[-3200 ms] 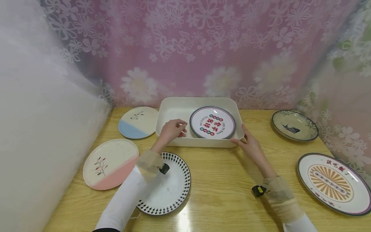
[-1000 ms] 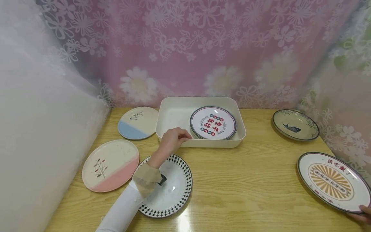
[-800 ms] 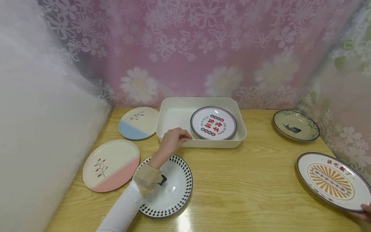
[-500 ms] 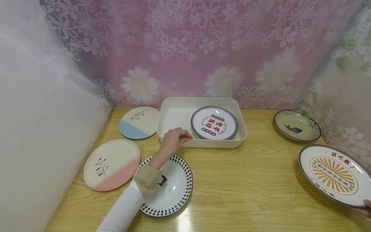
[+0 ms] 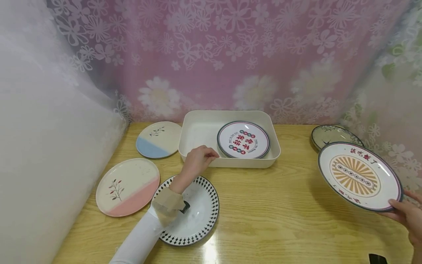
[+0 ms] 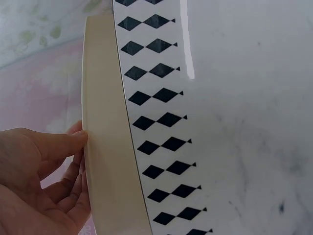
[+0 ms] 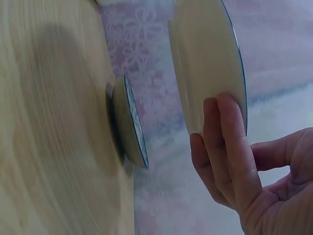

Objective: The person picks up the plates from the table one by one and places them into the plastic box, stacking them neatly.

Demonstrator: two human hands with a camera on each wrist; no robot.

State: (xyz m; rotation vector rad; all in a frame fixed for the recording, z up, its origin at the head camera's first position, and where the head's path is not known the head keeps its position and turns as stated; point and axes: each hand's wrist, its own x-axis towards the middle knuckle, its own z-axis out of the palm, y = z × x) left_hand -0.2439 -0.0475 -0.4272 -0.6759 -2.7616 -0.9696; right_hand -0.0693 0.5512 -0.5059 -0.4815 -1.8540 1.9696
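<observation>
At the right of the head view my right hand (image 5: pixel 407 214) grips a white plate (image 5: pixel 359 176) with an orange sunburst and red characters. Its thumb lies over the rim, and its fingers support the cream underside, as the right wrist view shows. The plate hangs tilted above the table. My left hand (image 5: pixel 197 159) pinches the front rim of a white rectangular bin (image 5: pixel 244 163), thumb outside, fingers inside; the left wrist view shows this hand (image 6: pixel 49 171) at the bin wall (image 6: pixel 110 161). Inside the bin's right half lies a plate with red characters (image 5: pixel 244 140), apparently on another.
A plate with black diamonds (image 5: pixel 197 220) lies beneath my left forearm. Left of it are a pink-and-cream plate (image 5: pixel 128 187) and a blue-and-cream plate (image 5: pixel 158 139). A fish-patterned dish (image 5: pixel 333 134) stands at the back right, partly covered by the held plate.
My right hand has left the bin's right corner and taken hold of the sunburst plate, which has risen off the table and moved left. My left hand has settled on the bin's front rim.
</observation>
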